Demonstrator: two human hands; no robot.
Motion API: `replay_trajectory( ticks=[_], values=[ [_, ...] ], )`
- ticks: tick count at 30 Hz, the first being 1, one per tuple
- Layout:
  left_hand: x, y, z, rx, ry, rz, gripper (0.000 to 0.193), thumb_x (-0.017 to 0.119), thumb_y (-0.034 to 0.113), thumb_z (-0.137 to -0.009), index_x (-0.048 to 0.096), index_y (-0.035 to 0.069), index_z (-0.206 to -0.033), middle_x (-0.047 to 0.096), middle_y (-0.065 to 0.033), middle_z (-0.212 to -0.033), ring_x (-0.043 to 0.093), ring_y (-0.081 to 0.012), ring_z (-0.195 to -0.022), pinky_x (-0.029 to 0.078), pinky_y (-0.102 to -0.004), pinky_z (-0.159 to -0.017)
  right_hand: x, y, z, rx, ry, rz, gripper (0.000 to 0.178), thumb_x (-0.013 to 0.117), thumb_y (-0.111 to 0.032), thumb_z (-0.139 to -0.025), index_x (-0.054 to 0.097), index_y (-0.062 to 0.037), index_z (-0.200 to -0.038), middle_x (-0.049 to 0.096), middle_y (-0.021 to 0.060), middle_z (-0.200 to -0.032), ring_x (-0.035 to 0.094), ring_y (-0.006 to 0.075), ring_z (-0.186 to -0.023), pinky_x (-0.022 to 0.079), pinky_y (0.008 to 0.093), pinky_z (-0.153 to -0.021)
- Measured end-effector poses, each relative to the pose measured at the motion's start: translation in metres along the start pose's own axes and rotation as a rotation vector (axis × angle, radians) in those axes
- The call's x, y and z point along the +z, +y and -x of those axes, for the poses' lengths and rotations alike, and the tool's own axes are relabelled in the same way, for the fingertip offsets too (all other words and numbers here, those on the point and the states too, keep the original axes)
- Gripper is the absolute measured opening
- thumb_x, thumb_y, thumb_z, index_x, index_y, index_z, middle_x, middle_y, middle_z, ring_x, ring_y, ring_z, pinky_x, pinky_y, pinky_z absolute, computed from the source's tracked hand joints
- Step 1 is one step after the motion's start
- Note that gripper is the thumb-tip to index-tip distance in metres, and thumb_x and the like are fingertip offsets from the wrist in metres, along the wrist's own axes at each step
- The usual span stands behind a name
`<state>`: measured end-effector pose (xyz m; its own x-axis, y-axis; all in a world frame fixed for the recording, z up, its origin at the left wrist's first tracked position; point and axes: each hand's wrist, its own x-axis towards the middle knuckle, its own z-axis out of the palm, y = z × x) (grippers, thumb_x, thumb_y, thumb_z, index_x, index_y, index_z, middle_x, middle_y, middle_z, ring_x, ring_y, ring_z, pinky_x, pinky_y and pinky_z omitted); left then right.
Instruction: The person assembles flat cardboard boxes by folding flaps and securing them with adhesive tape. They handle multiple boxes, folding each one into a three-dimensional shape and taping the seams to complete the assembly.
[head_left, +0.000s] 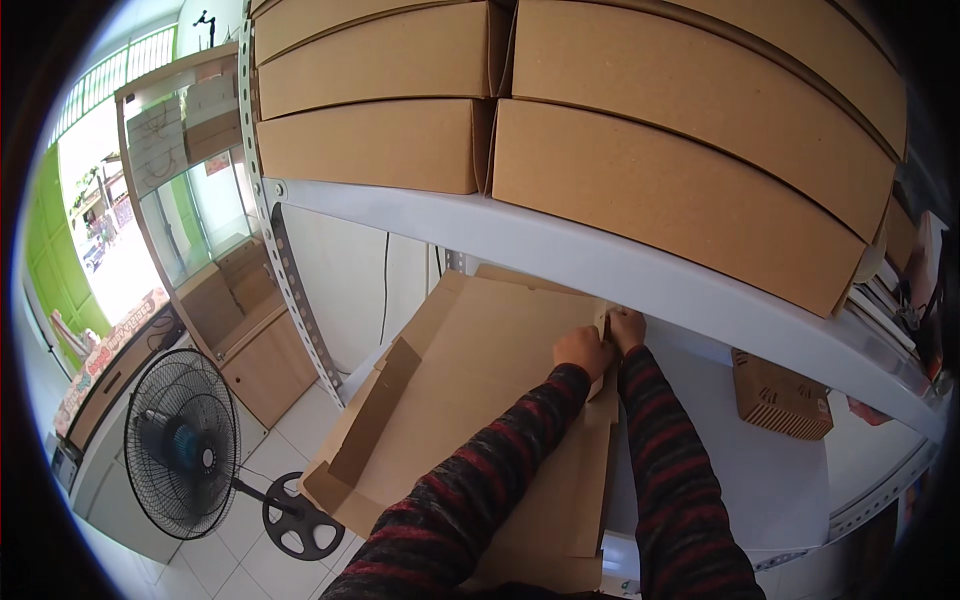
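Observation:
A large brown cardboard box [480, 370], partly folded, lies on the white lower shelf [690, 440]. Its left side wall stands up, while the right edge spreads flatter toward me. At the far right corner of the cardboard, my left hand [584, 350] is closed on a flap. Right beside it, my right hand [627, 328] grips the outer side of the same corner, its fingers partly hidden. Both forearms, in dark sleeves with red stripes, reach in from the lower edge.
Stacked brown boxes [680, 190] fill the upper shelf [420, 215] just above my hands. A smaller printed carton [782, 395] sits on the lower shelf at right. To the left stand a black fan [183, 445] and a glass-fronted cabinet [200, 230]. Metal posts [300, 300] frame the rack.

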<state>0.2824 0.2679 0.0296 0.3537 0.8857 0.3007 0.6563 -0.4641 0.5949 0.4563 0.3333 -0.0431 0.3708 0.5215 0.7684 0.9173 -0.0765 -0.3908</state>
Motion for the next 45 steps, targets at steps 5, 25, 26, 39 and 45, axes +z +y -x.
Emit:
replay_trajectory(
  ticks=[5, 25, 26, 39, 45],
  values=[
    [0.0, -0.002, -0.003, 0.018, -0.004, 0.012, 0.026, 0.061, 0.027, -0.083, 0.071, 0.005, -0.091, 0.07, -0.0188, -0.09, 0.068, -0.0378, -0.084, 0.055, -0.0479, -0.075, 0.013, 0.059, 0.004, 0.064, -0.021, 0.08, 0.032, 0.062, -0.032, -0.077, 0.068, -0.0006, -0.074, 0.067, 0.0208, -0.077, 0.066, 0.0383, -0.08, 0.051, 0.0462, -0.073],
    [-0.201, -0.261, 0.003, -0.043, -0.026, -0.233, 0.05, 0.066, 0.037, -0.085, 0.063, -0.002, -0.115, 0.065, -0.0218, -0.111, 0.061, -0.0354, -0.108, 0.047, -0.0421, -0.095, -0.136, -0.077, 0.019, 0.207, -0.462, -0.341, 0.024, 0.067, -0.014, -0.082, 0.063, 0.0057, -0.095, 0.067, 0.017, -0.085, 0.066, 0.0274, -0.077, 0.051, 0.0383, -0.071],
    [-0.202, -0.269, 0.005, -0.062, -0.004, -0.173, 0.051, 0.066, 0.037, -0.085, 0.062, -0.003, -0.117, 0.065, -0.0215, -0.111, 0.06, -0.0353, -0.108, 0.047, -0.0421, -0.096, -0.147, -0.087, 0.016, 0.213, -0.386, -0.466, 0.023, 0.065, -0.011, -0.083, 0.062, 0.0062, -0.099, 0.067, 0.016, -0.086, 0.065, 0.025, -0.077, 0.051, 0.0373, -0.069],
    [-0.218, -0.209, 0.006, -0.074, -0.062, 0.752, 0.046, 0.063, 0.027, -0.093, 0.057, -0.004, -0.126, 0.067, -0.0122, -0.108, 0.063, -0.018, -0.099, 0.05, -0.0311, -0.087, -0.221, -0.102, -0.006, 0.548, -0.321, -1.234, 0.033, 0.061, -0.017, -0.091, 0.058, 0.0005, -0.118, 0.063, 0.0044, -0.105, 0.061, 0.0142, -0.094, 0.049, 0.0273, -0.08],
    [-0.197, -0.221, 0.01, 0.019, -0.189, 0.586, 0.041, 0.057, 0.01, -0.091, 0.056, -0.002, -0.13, 0.069, -0.0126, -0.106, 0.064, -0.0172, -0.099, 0.049, -0.0306, -0.089, -0.207, -0.09, 0.033, 0.637, -0.645, -1.159, 0.052, 0.061, -0.026, -0.093, 0.048, 0.0017, -0.135, 0.056, 0.0082, -0.126, 0.054, 0.0181, -0.117, 0.044, 0.0316, -0.097]
  ],
)
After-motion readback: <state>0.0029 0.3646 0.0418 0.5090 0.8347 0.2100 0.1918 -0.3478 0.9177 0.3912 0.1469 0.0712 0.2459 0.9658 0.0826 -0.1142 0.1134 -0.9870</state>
